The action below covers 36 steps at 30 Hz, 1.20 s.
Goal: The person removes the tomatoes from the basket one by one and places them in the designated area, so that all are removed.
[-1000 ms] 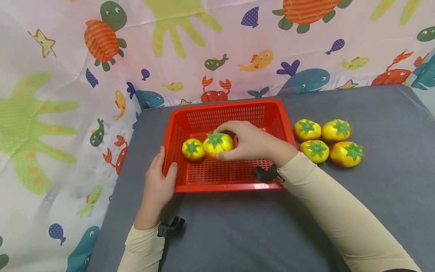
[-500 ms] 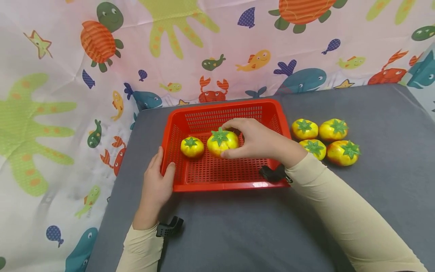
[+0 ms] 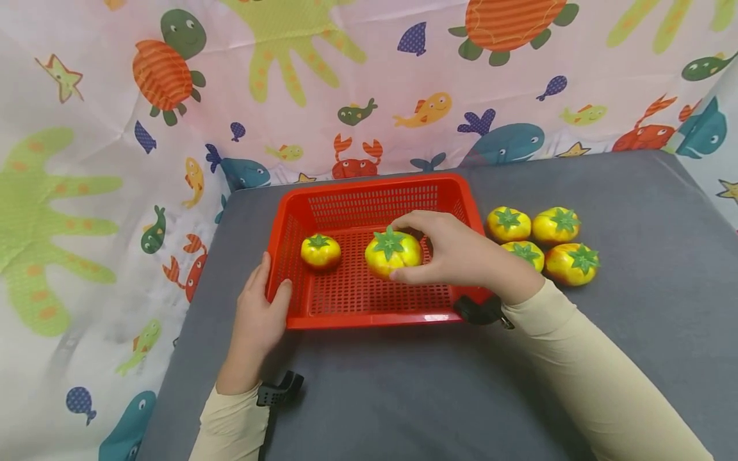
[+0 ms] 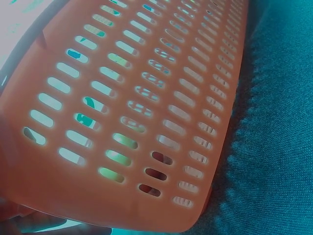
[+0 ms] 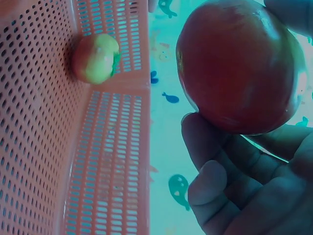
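My right hand (image 3: 452, 250) grips a yellow-red toy tomato (image 3: 393, 256) with a green star-shaped leaf top, thumb on the near side and fingers behind. It is over the middle of a red plastic basket (image 3: 369, 320). In the right wrist view the held tomato (image 5: 239, 68) appears raised above the basket floor, its dark red underside showing. A second, smaller tomato (image 3: 320, 252) sits inside the basket at the left. My left hand (image 3: 257, 320) holds the basket's left wall, thumb over the rim and fingers outside. The left wrist view shows mostly the slotted basket wall (image 4: 142, 200).
Several more tomatoes (image 3: 571, 264) are grouped on the grey cloth (image 3: 403, 390) just right of the basket. A curtain (image 3: 398, 83) printed with sea animals hangs behind and at the left, close to the basket's back edge.
My right hand has lifted the tomato and carried it rightward, away from the smaller one in the basket. The left hand keeps its hold on the wall, and the head view has shifted slightly.
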Motion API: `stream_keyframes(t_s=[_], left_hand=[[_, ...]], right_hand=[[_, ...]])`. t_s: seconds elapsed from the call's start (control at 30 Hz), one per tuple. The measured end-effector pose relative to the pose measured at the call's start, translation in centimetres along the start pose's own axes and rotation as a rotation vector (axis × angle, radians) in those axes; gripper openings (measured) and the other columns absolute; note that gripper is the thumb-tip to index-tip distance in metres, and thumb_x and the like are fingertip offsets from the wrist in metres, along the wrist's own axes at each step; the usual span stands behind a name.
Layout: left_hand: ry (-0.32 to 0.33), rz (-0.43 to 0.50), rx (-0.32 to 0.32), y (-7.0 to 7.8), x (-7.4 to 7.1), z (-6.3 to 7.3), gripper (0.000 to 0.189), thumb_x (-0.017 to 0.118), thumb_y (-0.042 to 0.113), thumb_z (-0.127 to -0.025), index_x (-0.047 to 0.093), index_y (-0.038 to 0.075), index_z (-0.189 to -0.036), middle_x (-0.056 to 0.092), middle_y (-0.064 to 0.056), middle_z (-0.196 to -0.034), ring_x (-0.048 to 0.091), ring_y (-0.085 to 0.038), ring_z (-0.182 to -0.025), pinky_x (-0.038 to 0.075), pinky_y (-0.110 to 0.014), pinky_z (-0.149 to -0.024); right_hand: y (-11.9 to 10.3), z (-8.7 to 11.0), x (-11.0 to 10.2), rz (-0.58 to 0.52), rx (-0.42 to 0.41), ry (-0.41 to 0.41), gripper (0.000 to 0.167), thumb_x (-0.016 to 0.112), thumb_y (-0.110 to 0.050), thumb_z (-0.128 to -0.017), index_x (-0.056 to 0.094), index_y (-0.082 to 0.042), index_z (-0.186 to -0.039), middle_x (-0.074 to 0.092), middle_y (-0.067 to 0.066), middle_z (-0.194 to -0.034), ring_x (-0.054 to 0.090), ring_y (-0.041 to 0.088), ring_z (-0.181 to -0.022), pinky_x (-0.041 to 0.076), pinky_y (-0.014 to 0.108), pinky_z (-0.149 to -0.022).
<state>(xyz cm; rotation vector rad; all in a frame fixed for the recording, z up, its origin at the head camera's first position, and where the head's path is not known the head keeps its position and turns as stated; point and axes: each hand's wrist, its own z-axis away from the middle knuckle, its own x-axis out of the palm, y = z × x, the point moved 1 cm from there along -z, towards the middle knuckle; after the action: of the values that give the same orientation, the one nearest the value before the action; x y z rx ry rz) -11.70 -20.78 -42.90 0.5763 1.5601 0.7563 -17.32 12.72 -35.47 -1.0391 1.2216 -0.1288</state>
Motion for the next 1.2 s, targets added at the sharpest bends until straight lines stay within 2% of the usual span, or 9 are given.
stream_keyframes(t_s=[0.1,0.47,0.7,0.9,1.07,1.2], left_hand=[[-0.004,0.003,0.001,0.1,0.0,-0.1,0.074,0.057,0.028,-0.104,0.022,0.016,-0.169,0.04,-0.011,-0.166,0.057,-0.035,-0.132,0.053,-0.057,-0.103],[0.002,-0.012,-0.003,-0.1,0.1,0.1,0.073,0.057,0.026,-0.104,0.024,0.013,-0.168,0.04,-0.012,-0.165,0.053,-0.036,-0.137,0.049,-0.059,-0.109],[0.038,-0.007,0.039,0.0,0.2,0.1,0.069,0.057,0.022,-0.104,0.03,0.008,-0.166,0.043,-0.016,-0.163,0.048,-0.037,-0.144,0.04,-0.059,-0.118],[0.026,0.006,0.005,0.1,0.3,0.1,0.07,0.057,0.023,-0.104,0.027,0.011,-0.167,0.042,-0.014,-0.164,0.052,-0.037,-0.139,0.046,-0.059,-0.112],[0.019,0.014,-0.006,0.1,0.3,0.1,0.07,0.056,0.023,-0.105,0.026,0.012,-0.167,0.041,-0.014,-0.165,0.053,-0.037,-0.138,0.048,-0.059,-0.109],[0.027,0.019,0.001,0.2,0.3,0.0,0.07,0.056,0.023,-0.105,0.027,0.012,-0.167,0.041,-0.013,-0.165,0.054,-0.037,-0.137,0.049,-0.059,-0.108]], right_hand=[[0.2,0.9,-0.5,0.012,0.003,0.02,0.071,0.086,-0.043,-0.08,0.06,-0.015,-0.14,0.064,-0.002,-0.13,0.059,0.018,-0.112,0.06,0.042,-0.091],[1.8,4.4,-1.3,0.068,0.033,0.089,0.07,0.085,-0.045,-0.082,0.061,-0.016,-0.14,0.065,-0.002,-0.127,0.058,0.02,-0.111,0.058,0.044,-0.088],[2.6,6.5,-2.0,0.065,0.068,0.12,0.071,0.086,-0.042,-0.081,0.061,-0.014,-0.141,0.066,0.0,-0.125,0.058,0.02,-0.108,0.059,0.044,-0.085],[3.3,7.9,-2.6,0.065,0.064,0.163,0.067,0.088,-0.037,-0.081,0.062,-0.012,-0.138,0.066,0.0,-0.12,0.058,0.019,-0.103,0.059,0.042,-0.08],[4.0,9.1,-3.0,0.052,0.082,0.183,0.066,0.088,-0.034,-0.08,0.062,-0.014,-0.137,0.065,0.0,-0.117,0.058,0.021,-0.098,0.06,0.036,-0.073],[4.6,9.8,-3.4,0.052,0.064,0.207,0.063,0.089,-0.031,-0.08,0.063,-0.015,-0.135,0.066,0.001,-0.116,0.059,0.021,-0.098,0.06,0.033,-0.072]])
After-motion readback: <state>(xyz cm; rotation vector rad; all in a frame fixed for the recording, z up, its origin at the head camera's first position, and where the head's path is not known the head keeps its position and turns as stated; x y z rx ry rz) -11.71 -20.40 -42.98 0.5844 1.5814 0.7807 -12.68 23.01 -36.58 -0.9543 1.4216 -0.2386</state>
